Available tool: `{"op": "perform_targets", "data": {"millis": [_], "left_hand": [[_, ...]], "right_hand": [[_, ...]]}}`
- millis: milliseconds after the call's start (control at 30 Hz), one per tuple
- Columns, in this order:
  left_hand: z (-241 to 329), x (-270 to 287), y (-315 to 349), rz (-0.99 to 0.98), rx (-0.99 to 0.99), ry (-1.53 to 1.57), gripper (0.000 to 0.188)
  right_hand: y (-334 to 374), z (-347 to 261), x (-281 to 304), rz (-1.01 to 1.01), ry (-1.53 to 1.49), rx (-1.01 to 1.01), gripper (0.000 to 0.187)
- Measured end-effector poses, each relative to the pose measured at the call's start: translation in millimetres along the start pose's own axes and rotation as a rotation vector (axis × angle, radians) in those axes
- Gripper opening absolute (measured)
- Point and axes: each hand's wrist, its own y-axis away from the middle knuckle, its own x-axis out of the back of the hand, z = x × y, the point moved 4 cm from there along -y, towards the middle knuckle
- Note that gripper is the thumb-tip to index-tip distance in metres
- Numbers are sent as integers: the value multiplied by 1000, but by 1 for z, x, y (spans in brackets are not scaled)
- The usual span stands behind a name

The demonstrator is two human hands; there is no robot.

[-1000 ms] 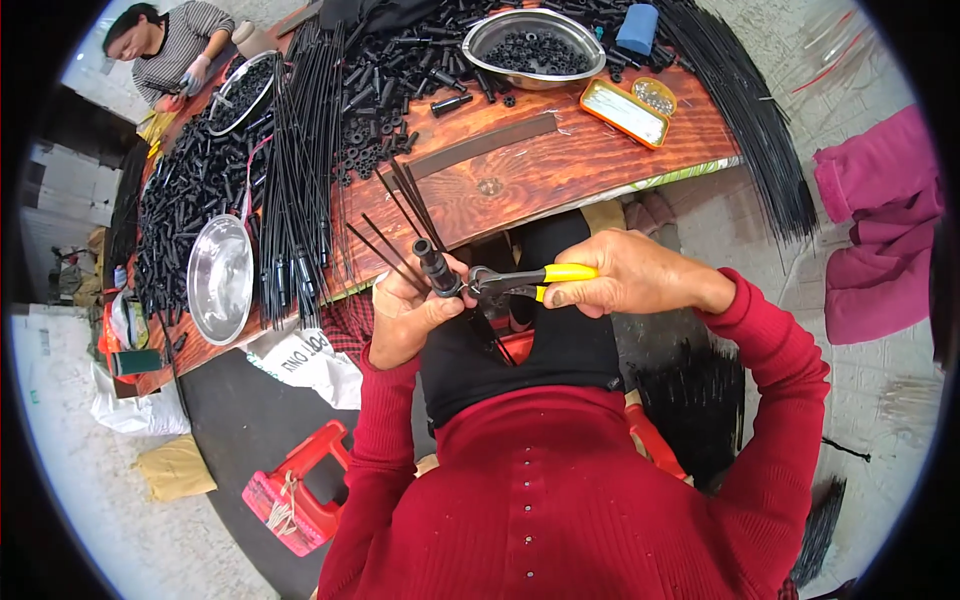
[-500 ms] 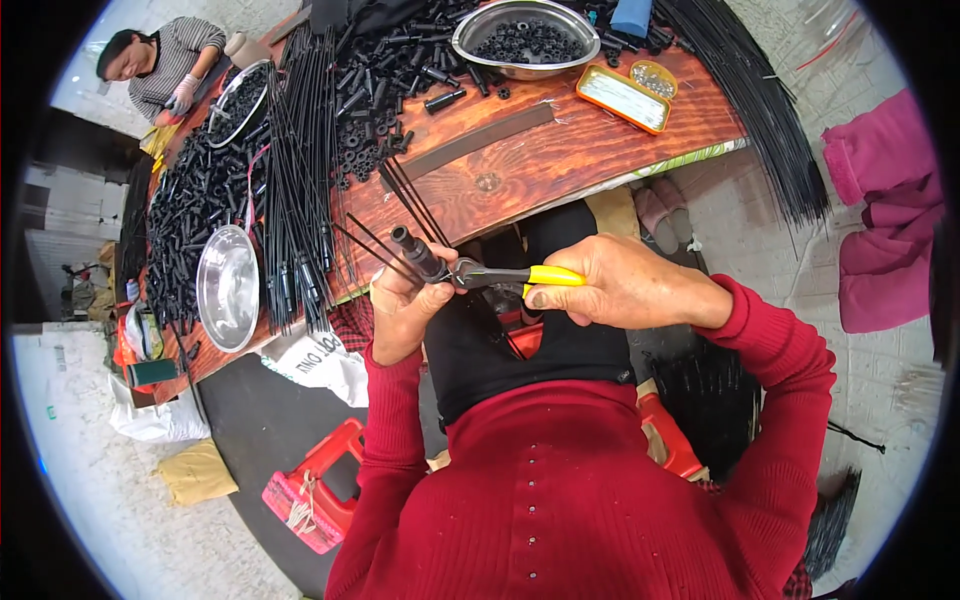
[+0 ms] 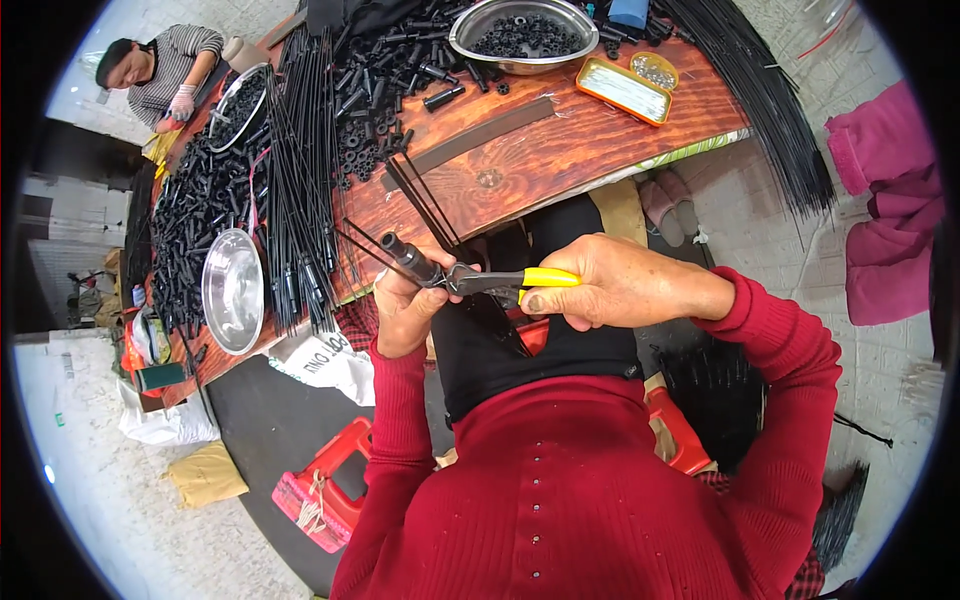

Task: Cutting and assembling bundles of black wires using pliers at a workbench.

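My left hand (image 3: 405, 310) grips a black tubular plastic fitting (image 3: 408, 255), tilted with its hollow end up and to the left. Several thin black rods (image 3: 428, 200) stick out beside it and pass through or behind my fingers; how they join is hidden. Around the yellow handles of the pliers (image 3: 515, 281) my right hand (image 3: 610, 285) is closed. The dark plier jaws meet the lower end of the fitting by my left fingertips. Whether a small pin or wire sits in the jaws cannot be made out.
A wooden table (image 3: 560, 150) spans ahead, with heaps of black fittings (image 3: 200, 220), rod bundles (image 3: 290, 170), a steel bowl of black rings (image 3: 525, 60), a clear plastic bowl (image 3: 232, 290) and an orange-rimmed tin (image 3: 625, 92). Another person (image 3: 170, 75) works at far left. Red plastic stools (image 3: 325, 480) stand below.
The fitting tilts a little further left, and the pliers and my right hand have shifted slightly left. The other person's gloved hand has moved slightly. My view has turned a little.
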Motion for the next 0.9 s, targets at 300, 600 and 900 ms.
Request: {"op": "perform_targets", "data": {"millis": [300,600,900], "left_hand": [[5,-10,-1,20,29,64,48],[-1,-2,-1,-54,-6,105,41],[-3,-2,-4,91,28,9,42]], "right_hand": [[-3,21,-26,-251,-502,-40,49],[-2,28,-37,-156,-507,-5,39],[24,8,-19,696,441,486,54]]}}
